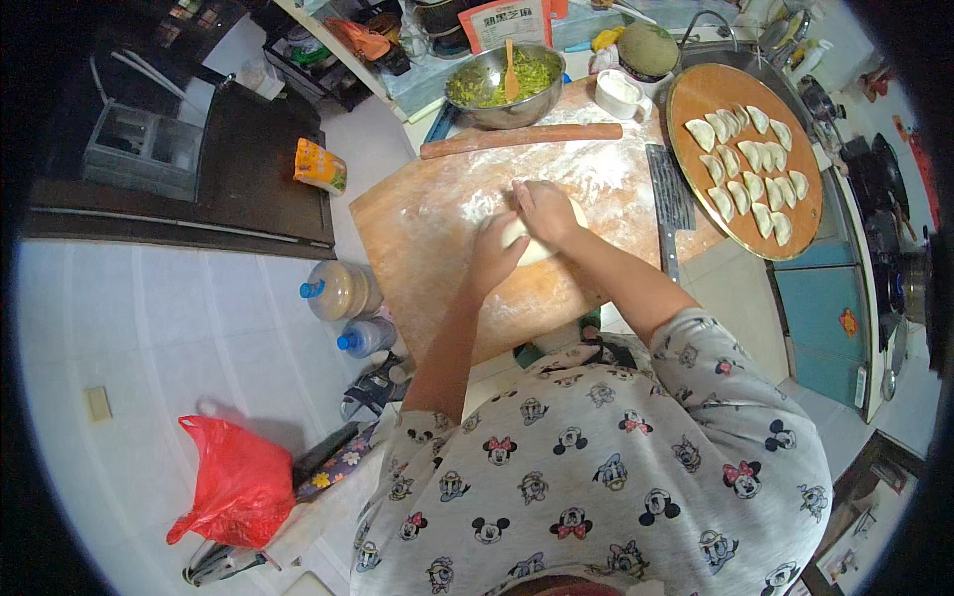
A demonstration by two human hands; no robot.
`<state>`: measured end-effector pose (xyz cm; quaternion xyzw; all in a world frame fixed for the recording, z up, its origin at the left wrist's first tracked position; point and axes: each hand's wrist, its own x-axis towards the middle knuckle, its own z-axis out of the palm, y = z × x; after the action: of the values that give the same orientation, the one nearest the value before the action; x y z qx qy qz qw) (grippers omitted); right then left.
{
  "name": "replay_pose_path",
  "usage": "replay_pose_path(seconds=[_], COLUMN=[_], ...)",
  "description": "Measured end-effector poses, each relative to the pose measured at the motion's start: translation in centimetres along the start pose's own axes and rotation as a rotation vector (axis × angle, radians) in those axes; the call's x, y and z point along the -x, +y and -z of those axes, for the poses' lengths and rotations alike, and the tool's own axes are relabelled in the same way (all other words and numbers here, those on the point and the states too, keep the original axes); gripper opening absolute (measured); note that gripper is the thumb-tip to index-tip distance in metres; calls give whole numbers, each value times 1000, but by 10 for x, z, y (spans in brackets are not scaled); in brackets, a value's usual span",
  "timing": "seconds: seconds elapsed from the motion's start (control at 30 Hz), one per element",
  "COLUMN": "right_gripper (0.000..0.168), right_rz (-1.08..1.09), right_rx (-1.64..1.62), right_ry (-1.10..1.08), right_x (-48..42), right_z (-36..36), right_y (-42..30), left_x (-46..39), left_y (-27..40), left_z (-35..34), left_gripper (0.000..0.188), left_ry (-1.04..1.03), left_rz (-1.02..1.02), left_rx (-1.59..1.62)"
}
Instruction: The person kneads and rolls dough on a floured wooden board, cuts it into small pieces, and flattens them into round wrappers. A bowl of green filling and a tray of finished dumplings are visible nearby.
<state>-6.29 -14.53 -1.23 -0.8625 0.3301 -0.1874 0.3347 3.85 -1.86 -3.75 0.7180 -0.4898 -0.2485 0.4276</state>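
Note:
A smooth lump of white dough point(538, 252) sits on a floured wooden board point(417, 246). My left hand point(495, 252) cups its left side, with the thumb over the top. Against its upper part lies my right hand point(549, 212), the fingers folded over the dough and close to the left fingers. Both palms hide much of the lump. Loose flour point(596, 167) is spread across the far half of the board. Beyond the hands, a wooden rolling pin point(522, 140) lies crosswise. To the right rests a cleaver point(672, 194), its handle towards me.
A steel bowl point(514, 116) of chopped green filling with a wooden spatula point(510, 78) stands behind the rolling pin. Beside it are a white cup point(618, 95) of flour and a melon point(648, 49). A round tray point(697, 97) at right carries several dumplings point(753, 156). Water jugs point(346, 290) stand left.

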Motion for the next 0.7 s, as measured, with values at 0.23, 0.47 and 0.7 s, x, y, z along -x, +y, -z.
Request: replay_pose_path(seconds=[0.23,0.47,0.7], right_gripper=[15,14,24], right_rz=[246,274,140], right_rx=[226,197,269], right_ry=[335,245,126], right_x=[76,34,-5], right_z=[-10,-26,-35], right_y=[-11,15,16], left_x=[55,28,-12], left_y=[28,6,-13], left_z=[-7,-16,-14], left_gripper=[49,50,44], left_ry=[-34,34,88], left_rz=[-294,-142,-65], left_rx=[-394,-350,-226])
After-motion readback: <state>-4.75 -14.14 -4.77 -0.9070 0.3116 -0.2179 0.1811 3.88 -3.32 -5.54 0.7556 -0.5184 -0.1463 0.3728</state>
